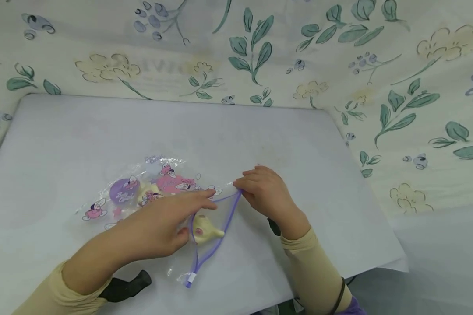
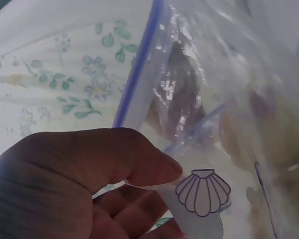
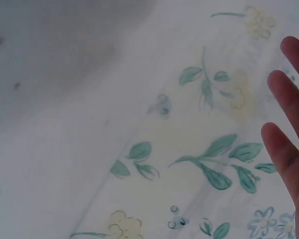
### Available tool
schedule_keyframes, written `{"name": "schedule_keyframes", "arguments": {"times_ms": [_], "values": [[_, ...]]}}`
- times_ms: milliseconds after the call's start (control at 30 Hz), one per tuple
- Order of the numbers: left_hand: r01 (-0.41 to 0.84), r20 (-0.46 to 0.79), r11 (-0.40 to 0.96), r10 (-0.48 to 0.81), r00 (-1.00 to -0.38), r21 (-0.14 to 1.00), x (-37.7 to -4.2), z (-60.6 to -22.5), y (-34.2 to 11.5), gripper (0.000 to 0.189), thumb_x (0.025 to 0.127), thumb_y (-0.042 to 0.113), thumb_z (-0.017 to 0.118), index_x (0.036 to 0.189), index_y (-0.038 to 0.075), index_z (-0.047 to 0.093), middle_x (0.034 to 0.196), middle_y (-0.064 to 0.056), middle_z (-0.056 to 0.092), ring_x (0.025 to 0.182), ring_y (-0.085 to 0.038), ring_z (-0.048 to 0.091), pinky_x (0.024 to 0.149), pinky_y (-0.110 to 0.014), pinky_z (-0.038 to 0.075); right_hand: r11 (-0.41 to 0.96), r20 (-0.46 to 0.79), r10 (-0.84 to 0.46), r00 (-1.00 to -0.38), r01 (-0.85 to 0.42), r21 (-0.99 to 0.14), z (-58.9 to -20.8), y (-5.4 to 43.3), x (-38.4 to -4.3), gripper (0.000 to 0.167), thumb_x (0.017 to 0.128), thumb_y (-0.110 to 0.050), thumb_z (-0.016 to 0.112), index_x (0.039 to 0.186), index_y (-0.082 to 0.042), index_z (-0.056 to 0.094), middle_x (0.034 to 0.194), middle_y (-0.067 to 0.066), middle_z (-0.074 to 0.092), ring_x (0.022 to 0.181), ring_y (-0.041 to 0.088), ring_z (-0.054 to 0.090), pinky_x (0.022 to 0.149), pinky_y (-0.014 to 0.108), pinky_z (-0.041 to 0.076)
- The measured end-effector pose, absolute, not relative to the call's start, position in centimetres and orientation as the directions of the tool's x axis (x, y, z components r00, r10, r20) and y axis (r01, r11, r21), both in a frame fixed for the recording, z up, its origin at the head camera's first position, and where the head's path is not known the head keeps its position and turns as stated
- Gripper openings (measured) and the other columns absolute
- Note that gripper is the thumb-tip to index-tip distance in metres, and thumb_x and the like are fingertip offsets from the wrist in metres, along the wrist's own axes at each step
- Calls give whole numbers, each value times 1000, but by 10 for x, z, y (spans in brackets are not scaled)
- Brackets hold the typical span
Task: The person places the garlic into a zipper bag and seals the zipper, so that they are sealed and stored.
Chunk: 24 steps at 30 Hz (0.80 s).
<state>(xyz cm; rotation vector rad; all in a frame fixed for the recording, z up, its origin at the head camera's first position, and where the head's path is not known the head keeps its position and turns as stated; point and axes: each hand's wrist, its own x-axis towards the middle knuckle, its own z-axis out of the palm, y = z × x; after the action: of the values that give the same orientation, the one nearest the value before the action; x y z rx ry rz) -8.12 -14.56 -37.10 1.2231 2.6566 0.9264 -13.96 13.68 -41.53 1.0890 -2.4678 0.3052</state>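
Observation:
A clear zip bag (image 1: 217,249) with a purple zip lies on the white table, its mouth spread apart. My right hand (image 1: 271,192) pinches the far corner of the zip. In the right wrist view only some of its fingertips (image 3: 284,94) show. My left hand (image 1: 161,225) holds the film at the other side of the mouth; in the left wrist view its thumb (image 2: 149,164) lies over the film beside a printed shell, fingers beneath. A pale yellow piece (image 1: 205,229) with a pointed end and a pink spot shows at the mouth. Its kind is unclear.
Inside the printed part of the bag, another pale yellow piece (image 1: 147,192) shows near a purple round label (image 1: 124,191). The white table (image 1: 220,135) ends at a flower-patterned cloth (image 1: 173,74) behind and to the right. A dark wrist device (image 1: 128,286) sits under the left wrist.

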Motion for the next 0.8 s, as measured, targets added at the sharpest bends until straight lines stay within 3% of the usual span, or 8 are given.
{"name": "schedule_keyframes", "arguments": {"times_ms": [100, 200, 267, 367, 467, 533, 633, 800], "values": [[674, 165, 540, 706, -689, 505, -78, -374, -143, 76, 73, -8, 72, 143, 16, 54, 154, -7, 50, 138, -28, 53, 101, -48, 51, 682, 454, -651, -609, -732, -5, -420, 145, -137, 23, 77, -6, 84, 98, -15, 81, 94, -2, 80, 99, 19, 75, 99, 41, 54], [647, 162, 624, 653, -740, 437, -72, -379, -141, 78, 74, -7, 74, 145, 14, 51, 153, -10, 50, 133, -32, 56, 100, -51, 51, 704, 482, -632, -607, -709, 31, -424, 152, -134, 20, 77, -4, 82, 94, -14, 81, 88, -2, 79, 89, 17, 75, 93, 37, 56], [637, 223, 670, 602, -767, 381, -65, -387, -141, 72, 73, -3, 78, 140, 11, 55, 142, -11, 58, 121, -32, 63, 94, -49, 54, 743, 505, -599, -621, -666, 63, -427, 158, -131, 19, 76, -3, 81, 91, -14, 81, 80, -2, 77, 78, 16, 73, 86, 34, 56], [631, 346, 705, 533, -772, 323, -47, -409, -140, 58, 71, 18, 88, 122, 8, 63, 116, -6, 66, 100, -23, 68, 82, -40, 58, 805, 533, -534, -656, -588, 83, -433, 167, -126, 17, 74, -2, 79, 87, -13, 81, 71, -3, 74, 63, 15, 67, 73, 31, 55], [655, 410, 700, 529, -743, 284, -29, -434, -136, 58, 66, 45, 90, 106, 10, 65, 96, 3, 64, 82, -13, 63, 69, -32, 55, 841, 541, -488, -685, -535, 81, -437, 173, -121, 15, 72, -4, 79, 85, -11, 81, 68, -2, 74, 60, 17, 67, 66, 32, 55], [671, 393, 695, 559, -730, 258, -21, -447, -133, 54, 66, 50, 87, 99, 14, 64, 90, 6, 60, 77, -9, 58, 65, -29, 52, 844, 538, -483, -691, -531, 77, -439, 176, -119, 14, 73, -5, 78, 85, -11, 81, 68, -1, 73, 61, 18, 68, 62, 33, 54], [685, 372, 700, 592, -715, 201, -18, -459, -132, 42, 69, 42, 88, 90, 16, 62, 82, 8, 57, 71, -9, 55, 60, -28, 47, 831, 503, -510, -697, -550, 80, -442, 183, -116, 14, 75, -5, 79, 87, -13, 81, 70, -3, 74, 64, 18, 69, 62, 33, 55], [685, 379, 722, 610, -696, 95, -20, -464, -143, 22, 74, 7, 78, 80, 12, 58, 75, 4, 56, 64, -14, 55, 49, -29, 42, 807, 392, -561, -729, -588, 60, -450, 196, -111, 20, 76, -7, 83, 92, -18, 82, 82, -6, 78, 77, 14, 75, 75, 32, 58]]}}
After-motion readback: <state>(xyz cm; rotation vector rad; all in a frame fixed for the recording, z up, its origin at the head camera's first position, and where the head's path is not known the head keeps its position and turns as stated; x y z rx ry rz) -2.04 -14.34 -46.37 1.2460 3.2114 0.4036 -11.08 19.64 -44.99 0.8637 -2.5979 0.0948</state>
